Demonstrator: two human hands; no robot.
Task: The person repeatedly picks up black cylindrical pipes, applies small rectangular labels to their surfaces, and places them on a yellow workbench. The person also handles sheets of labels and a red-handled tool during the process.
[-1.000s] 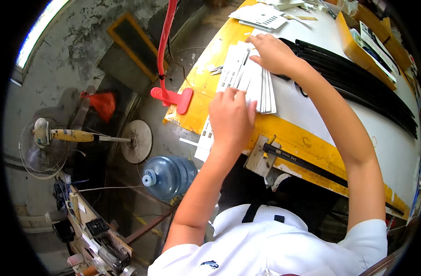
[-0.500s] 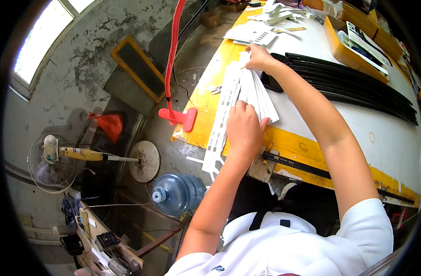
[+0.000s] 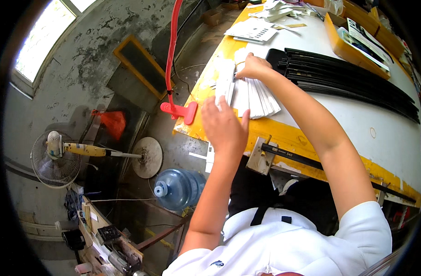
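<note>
White strips [image 3: 257,99], at least four, fan from the right hand [image 3: 255,67].

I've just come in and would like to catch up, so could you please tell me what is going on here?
A person is handling white strips fanned out near the left end of a table. The right hand is at their upper end; the left hand, fingers spread, is lower and to the left. Long black pieces lie bunched to the right, and a red clip is at the table's left edge.
</note>
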